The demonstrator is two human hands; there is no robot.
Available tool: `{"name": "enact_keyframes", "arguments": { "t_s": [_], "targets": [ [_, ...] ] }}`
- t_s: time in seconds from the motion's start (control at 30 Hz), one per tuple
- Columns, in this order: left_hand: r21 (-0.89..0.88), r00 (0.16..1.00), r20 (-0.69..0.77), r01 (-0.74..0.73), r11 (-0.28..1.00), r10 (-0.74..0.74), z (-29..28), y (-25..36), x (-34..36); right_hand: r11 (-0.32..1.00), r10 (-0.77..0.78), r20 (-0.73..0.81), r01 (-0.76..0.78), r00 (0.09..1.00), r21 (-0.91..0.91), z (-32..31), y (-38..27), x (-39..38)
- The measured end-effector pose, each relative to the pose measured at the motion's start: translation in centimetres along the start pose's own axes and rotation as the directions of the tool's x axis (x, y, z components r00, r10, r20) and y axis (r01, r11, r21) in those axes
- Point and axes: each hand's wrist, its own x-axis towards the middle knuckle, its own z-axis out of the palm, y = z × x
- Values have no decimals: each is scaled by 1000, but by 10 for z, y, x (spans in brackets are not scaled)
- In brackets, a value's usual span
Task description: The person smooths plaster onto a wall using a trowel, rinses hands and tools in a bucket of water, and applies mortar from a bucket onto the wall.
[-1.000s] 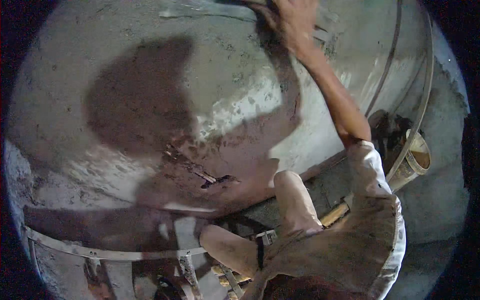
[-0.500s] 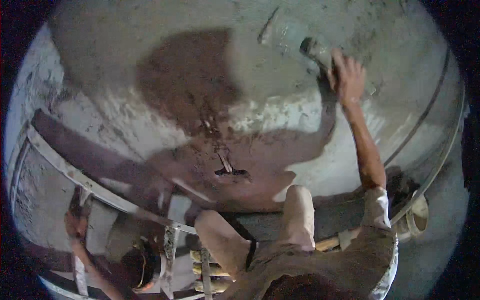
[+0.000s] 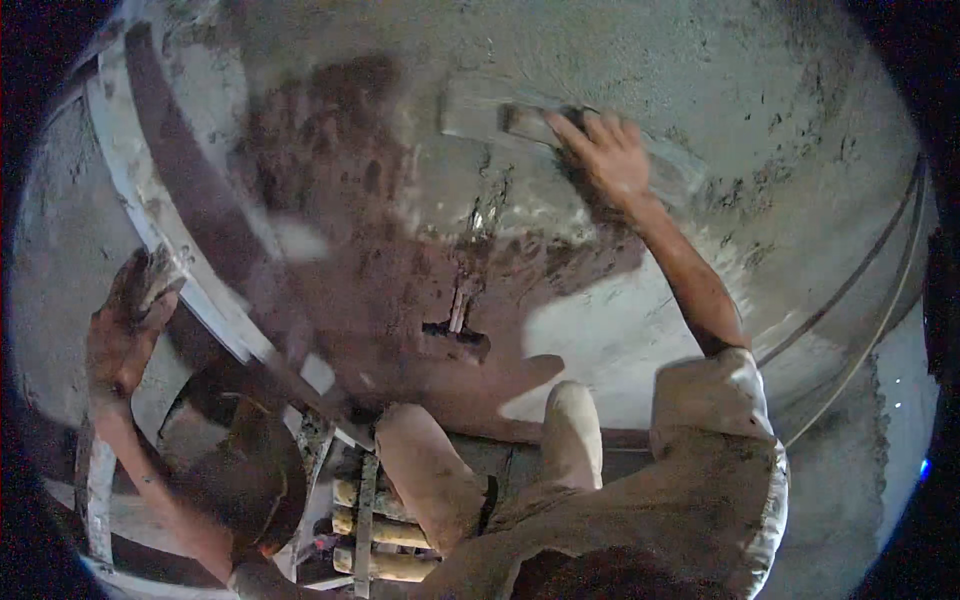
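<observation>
Head view: right grip (image 3: 608,160) wraps the handle (image 3: 524,122) of a trowel (image 3: 468,110) — likely light, stiff, slippery-bladed, best held there; left grip (image 3: 122,325), at the rail (image 3: 132,185) — can't tell.

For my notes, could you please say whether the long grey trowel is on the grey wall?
On, apparently: the trowel lies flat against the wall under the right hand, no gap showing.

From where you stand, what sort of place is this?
Probably a building site: the right hand holds a long flat trowel against a patchy, wet-looking grey wall, and a metal frame and round wooden poles show lower down.
</observation>
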Motion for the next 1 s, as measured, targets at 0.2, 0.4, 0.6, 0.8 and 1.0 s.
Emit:
{"name": "enact_keyframes", "arguments": {
  "t_s": [0.2, 0.4, 0.6, 0.8, 1.0],
  "targets": [
    [108, 971, 27, 232, 967, -236, -18, 19, -1, 984, 173, -281, -177, 944, 11, -36, 51, 93],
    [56, 1000, 3, 30, 998, -30, -11, 6, -2, 992, 112, -232, -95, 966, 86, -40, -59, 237],
    [321, 995, 3, -98, 942, 103, -9, 0, -7, 977, -213, 5, 213, 977, 27, 9, -78, 62],
    [93, 999, 39, 8, 996, -12, -17, 2, -5, 877, 479, -266, -442, 837, 188, -67, 106, 76],
    [44, 966, -53, -253, 967, 255, -1, -21, 14, 810, 577, -329, -577, 748, 107, -98, 95, 173]
  ]
}}
